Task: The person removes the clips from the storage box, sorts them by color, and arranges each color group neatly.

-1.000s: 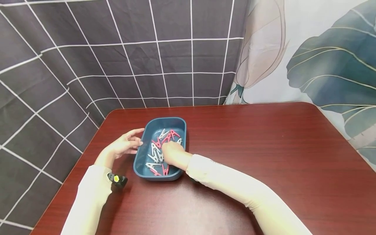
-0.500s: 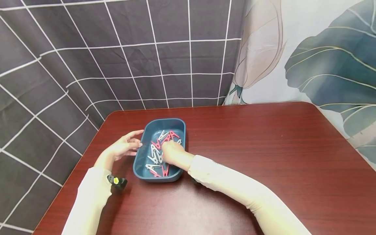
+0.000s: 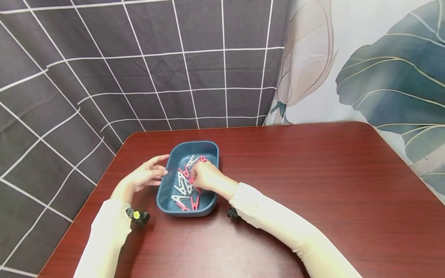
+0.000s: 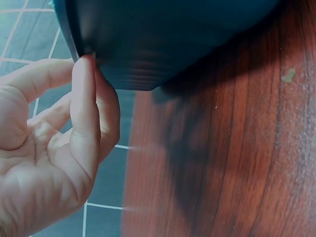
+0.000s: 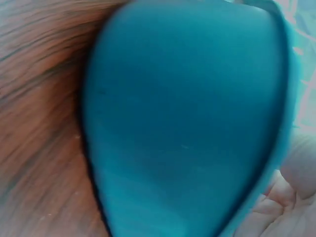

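Observation:
A blue plastic bin stands left of the table's middle with pink and white clothespins inside. White clothespins lie in its left half, and a pink clothespin rests near its front end. My right hand reaches in over the right rim, fingers curled down; pink parts of a clothespin show at its fingertips, the rest hidden by the hand. My left hand touches the bin's left side with relaxed fingertips at the rim, as the left wrist view also shows. In the right wrist view the bin's outer wall hides the fingertips.
The dark red wooden table extends widely to the right of the bin. A grey grid-patterned curtain hangs behind and to the left, and a leaf-print curtain at the back right. Black cameras are strapped to both wrists.
My right hand has risen slightly and shifted a little to the right inside the bin, with pink now showing at its fingertips. The left hand stays at the rim.

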Action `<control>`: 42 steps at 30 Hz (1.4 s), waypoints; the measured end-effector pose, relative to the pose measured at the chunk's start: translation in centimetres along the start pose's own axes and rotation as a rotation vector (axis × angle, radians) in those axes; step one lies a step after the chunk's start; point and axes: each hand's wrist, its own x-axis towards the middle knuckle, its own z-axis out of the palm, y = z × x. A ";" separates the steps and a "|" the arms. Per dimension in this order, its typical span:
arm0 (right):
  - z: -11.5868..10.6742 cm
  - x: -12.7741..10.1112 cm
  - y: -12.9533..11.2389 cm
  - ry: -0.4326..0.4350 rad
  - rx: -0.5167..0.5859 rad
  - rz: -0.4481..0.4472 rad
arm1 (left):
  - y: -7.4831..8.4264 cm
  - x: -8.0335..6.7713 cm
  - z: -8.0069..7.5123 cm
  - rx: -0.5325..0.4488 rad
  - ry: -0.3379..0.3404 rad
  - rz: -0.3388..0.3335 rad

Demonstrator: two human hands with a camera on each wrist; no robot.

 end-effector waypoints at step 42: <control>-6.8 0.9 11.5 0.279 0.707 0.322 | -1.1 -0.1 0.0 -0.103 -0.052 0.033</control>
